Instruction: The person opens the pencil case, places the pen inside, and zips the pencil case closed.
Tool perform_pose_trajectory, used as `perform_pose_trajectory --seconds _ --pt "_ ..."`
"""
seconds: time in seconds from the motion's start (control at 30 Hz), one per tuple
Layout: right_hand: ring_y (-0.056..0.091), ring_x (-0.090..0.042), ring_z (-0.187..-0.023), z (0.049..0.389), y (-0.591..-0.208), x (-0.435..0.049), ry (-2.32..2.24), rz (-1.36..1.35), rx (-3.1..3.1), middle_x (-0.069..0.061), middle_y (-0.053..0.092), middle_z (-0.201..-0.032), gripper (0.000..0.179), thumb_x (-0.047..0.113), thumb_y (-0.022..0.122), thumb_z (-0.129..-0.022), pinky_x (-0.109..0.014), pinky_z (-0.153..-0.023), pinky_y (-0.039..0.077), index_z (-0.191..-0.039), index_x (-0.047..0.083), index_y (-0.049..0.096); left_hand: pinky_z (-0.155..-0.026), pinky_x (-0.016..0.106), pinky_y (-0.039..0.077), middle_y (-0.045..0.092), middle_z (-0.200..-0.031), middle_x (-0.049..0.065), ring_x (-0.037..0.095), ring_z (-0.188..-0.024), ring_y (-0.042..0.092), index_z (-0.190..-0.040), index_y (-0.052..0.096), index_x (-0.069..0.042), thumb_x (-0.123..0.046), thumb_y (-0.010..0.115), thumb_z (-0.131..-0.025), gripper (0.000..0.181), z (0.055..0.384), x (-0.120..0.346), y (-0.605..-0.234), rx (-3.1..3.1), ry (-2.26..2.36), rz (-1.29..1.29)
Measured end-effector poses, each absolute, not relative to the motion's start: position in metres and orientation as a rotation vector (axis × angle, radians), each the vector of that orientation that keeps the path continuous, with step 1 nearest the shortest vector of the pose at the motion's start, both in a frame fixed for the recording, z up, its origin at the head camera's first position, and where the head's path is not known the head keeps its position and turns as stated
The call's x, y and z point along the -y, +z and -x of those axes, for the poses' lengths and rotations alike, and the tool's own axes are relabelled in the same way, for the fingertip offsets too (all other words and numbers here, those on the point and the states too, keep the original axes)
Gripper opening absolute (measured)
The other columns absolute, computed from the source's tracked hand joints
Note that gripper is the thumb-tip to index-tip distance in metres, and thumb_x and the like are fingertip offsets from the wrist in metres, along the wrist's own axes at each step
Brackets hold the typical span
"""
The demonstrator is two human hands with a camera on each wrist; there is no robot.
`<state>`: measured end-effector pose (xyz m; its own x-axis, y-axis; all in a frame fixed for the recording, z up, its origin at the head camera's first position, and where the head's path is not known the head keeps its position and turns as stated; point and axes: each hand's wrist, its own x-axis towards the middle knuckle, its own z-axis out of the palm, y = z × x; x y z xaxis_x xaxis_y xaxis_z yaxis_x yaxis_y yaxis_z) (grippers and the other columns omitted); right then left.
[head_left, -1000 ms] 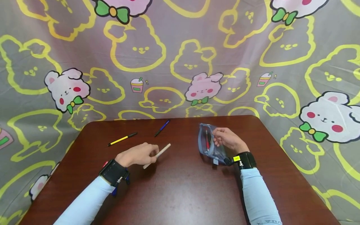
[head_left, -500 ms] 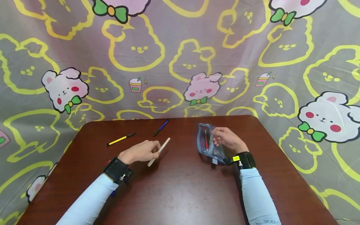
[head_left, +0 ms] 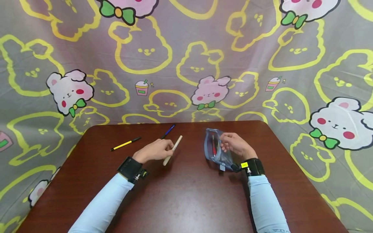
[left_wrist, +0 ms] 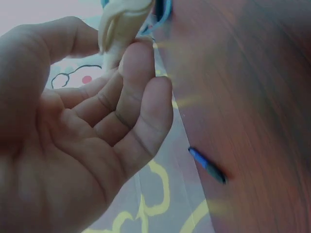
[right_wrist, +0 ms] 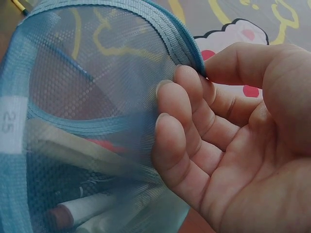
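Observation:
A cream-coloured pen is pinched between the thumb and fingers of my left hand, above the middle of the table. In the left wrist view the pen's clip end points away from the palm. My right hand grips the zipped edge of a blue mesh pencil case and holds its mouth open. Through the mesh, the right wrist view shows a white pen with a brownish end and a thick beige stick-like item. A red pen lies inside too.
A yellow pen with black ends lies on the brown table, left of the hands. Behind the left hand is a blue pen, partly covered by it. A patterned cloth hangs behind the table.
My left hand has moved right and slightly away from me with the cream pen, towards the pencil case, and the pen has turned steeper. The right hand has stayed on the case.

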<state>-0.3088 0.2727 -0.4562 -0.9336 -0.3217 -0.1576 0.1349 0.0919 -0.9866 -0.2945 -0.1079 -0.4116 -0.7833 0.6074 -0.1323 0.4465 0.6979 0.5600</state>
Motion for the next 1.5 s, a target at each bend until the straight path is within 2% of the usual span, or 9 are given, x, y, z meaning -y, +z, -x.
perform_pose_trajectory --seconds 0.17,0.3,0.37,0.53,0.77,1.03,1.17,1.27,1.5 --pt "0.058 -0.017 -0.066 0.307 -0.456 -0.272 -1.899 0.191 -2.039 -0.005 0.057 -0.076 0.017 0.018 0.051 -0.101 -0.028 -0.061 0.053 -0.1 0.001 0.055 -0.057 0.027 0.049 0.069 -0.084 -0.001 0.013 -0.065 0.064 -0.114 0.063 -0.006 -0.021 0.058 -0.095 0.025 0.302 0.096 -0.409 -2.546 0.823 -0.762" --pt "0.058 -0.017 -0.065 0.308 -0.456 -0.273 -1.9 0.184 -2.018 -0.005 0.057 -0.076 0.021 0.02 0.051 -0.102 -0.027 -0.06 0.053 -0.102 -0.001 0.054 -0.061 0.03 0.053 0.069 -0.082 0.003 0.017 -0.067 0.066 -0.112 0.065 -0.005 -0.022 0.059 -0.096 0.024 0.307 0.087 -0.407 -2.512 0.848 -0.726" --pt "0.059 -0.017 -0.066 0.307 -0.453 -0.273 -1.892 0.182 -2.008 -0.006 0.057 -0.077 0.022 0.019 0.05 -0.103 -0.027 -0.061 0.054 -0.104 -0.003 0.054 -0.063 0.034 0.055 0.069 -0.077 0.004 0.023 -0.067 0.067 -0.11 0.067 -0.004 -0.022 0.059 -0.096 0.025 0.309 0.081 -0.406 -2.504 0.852 -0.697" --pt "0.059 -0.017 -0.066 0.307 -0.452 -0.273 -1.881 0.186 -2.023 -0.006 0.058 -0.077 0.023 0.02 0.051 -0.102 -0.028 -0.062 0.055 -0.103 -0.002 0.055 -0.066 0.037 0.058 0.07 -0.074 0.005 0.027 -0.071 0.07 -0.108 0.07 -0.002 -0.023 0.059 -0.095 0.028 0.317 0.064 -0.404 -2.499 0.885 -0.658" --pt "0.059 -0.017 -0.065 0.31 -0.456 -0.271 -1.894 0.194 -2.047 -0.006 0.057 -0.075 0.023 0.019 0.052 -0.101 -0.027 -0.061 0.054 -0.104 -0.004 0.054 -0.064 0.034 0.058 0.071 -0.076 0.005 0.023 -0.069 0.069 -0.102 0.073 -0.003 -0.024 0.062 -0.094 0.025 0.322 0.044 -0.407 -2.436 1.019 -0.632" --pt "0.058 -0.017 -0.064 0.309 -0.454 -0.271 -1.923 0.166 -2.021 -0.004 0.054 -0.073 0.015 0.014 0.048 -0.102 -0.027 -0.059 0.052 -0.096 0.002 0.055 -0.065 0.035 0.058 0.071 -0.075 0.006 0.017 -0.064 0.067 -0.091 0.075 -0.007 -0.022 0.061 -0.095 0.021 0.328 0.025 -0.412 -2.392 1.094 -0.656" --pt "0.058 -0.016 -0.064 0.308 -0.451 -0.271 -1.915 0.184 -2.014 -0.004 0.053 -0.073 0.015 0.012 0.045 -0.103 -0.026 -0.06 0.052 -0.096 0.003 0.054 -0.061 0.031 0.057 0.07 -0.075 0.006 0.016 -0.062 0.065 -0.094 0.075 -0.003 -0.021 0.062 -0.094 0.023 0.33 0.014 -0.416 -2.347 1.158 -0.638" --pt "0.058 -0.016 -0.064 0.307 -0.45 -0.27 -1.915 0.183 -2.012 -0.004 0.053 -0.073 0.016 0.012 0.045 -0.103 -0.026 -0.06 0.052 -0.095 0.003 0.054 -0.06 0.03 0.057 0.069 -0.079 0.004 0.014 -0.063 0.065 -0.102 0.073 0.001 -0.021 0.063 -0.094 0.026 0.332 0.005 -0.421 -2.299 1.214 -0.617" --pt "0.058 -0.016 -0.064 0.308 -0.452 -0.269 -1.932 0.16 -2.017 -0.006 0.056 -0.076 0.017 0.017 0.05 -0.103 -0.026 -0.059 0.053 -0.095 0.003 0.057 -0.066 0.036 0.059 0.071 -0.082 0.005 0.015 -0.064 0.067 -0.11 0.072 0.002 -0.022 0.065 -0.093 0.03 0.335 -0.01 -0.431 -2.276 1.265 -0.577"
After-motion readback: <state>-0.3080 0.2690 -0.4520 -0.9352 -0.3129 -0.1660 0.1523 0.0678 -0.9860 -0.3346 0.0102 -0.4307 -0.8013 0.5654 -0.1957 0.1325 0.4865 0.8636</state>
